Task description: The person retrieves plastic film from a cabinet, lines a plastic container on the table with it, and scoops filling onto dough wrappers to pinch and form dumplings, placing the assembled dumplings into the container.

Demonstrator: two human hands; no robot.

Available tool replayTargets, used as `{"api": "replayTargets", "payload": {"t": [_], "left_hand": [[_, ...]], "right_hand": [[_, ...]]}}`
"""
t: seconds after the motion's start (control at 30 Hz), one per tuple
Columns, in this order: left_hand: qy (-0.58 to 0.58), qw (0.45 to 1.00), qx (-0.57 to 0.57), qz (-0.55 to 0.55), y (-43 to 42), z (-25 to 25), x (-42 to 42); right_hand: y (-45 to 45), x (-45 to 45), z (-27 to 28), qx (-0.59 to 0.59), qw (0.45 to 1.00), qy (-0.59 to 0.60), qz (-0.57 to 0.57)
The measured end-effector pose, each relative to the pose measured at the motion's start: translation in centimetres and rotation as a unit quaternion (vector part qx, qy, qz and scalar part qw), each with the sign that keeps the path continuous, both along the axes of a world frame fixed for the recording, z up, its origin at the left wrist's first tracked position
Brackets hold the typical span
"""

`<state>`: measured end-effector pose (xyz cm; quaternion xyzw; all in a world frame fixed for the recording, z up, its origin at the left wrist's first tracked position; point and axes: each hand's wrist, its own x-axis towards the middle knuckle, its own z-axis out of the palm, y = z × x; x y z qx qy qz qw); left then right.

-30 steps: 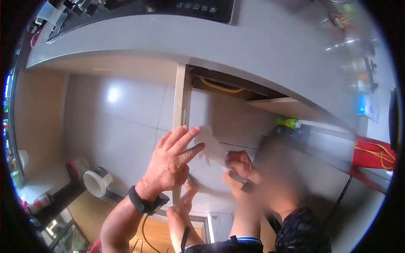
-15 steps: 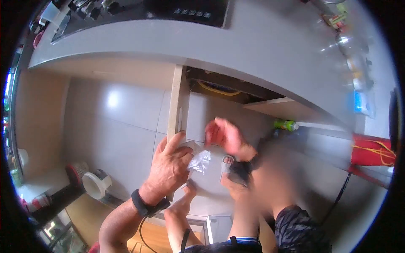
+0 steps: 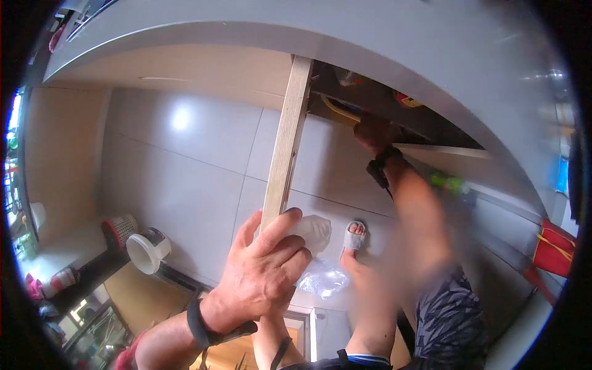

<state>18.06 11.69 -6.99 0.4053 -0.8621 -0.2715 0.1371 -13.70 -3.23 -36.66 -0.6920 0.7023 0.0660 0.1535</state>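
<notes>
Red & white, a basket w/ holes (image 3: 120, 229) sits far L, just beside a white bucket (image 3: 145, 253). Next comes my L hand (image 3: 262, 271): fingers bent over the edge of the cupboard door (image 3: 287, 135), hugging it tight on both sides. Clear plastic bag (image 3: 324, 280) hangs by those fingers, on the door's R side. Then a yellow hose (image 3: 339, 110) at the dark cupboard mouth, & lower down a slipper (image 3: 354, 237) on a foot. My R hand (image 3: 373, 132) is at that mouth, near the hose; too dark, can't tell if it's pinching anything. Farther R, a blurry green bottle (image 3: 449, 183).
</notes>
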Motion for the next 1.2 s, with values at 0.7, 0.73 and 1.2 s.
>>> {"api": "replayTargets", "payload": {"t": [0.7, 0.73, 1.2], "left_hand": [[-0.006, 1.000, 0.003, -0.011, 0.0, -0.3, 0.0], [-0.008, 1.000, -0.005, -0.012, 0.0, -0.4, 0.1], [-0.008, 1.000, -0.005, -0.016, 0.1, -0.2, -0.2]], "right_hand": [[3.3, 0.0, -1.1, -0.142, 0.988, -0.060, -0.019], [4.0, 0.1, -1.3, -0.179, 0.981, -0.078, -0.003], [11.4, -0.8, 5.3, -0.250, 0.863, -0.426, -0.108]]}}
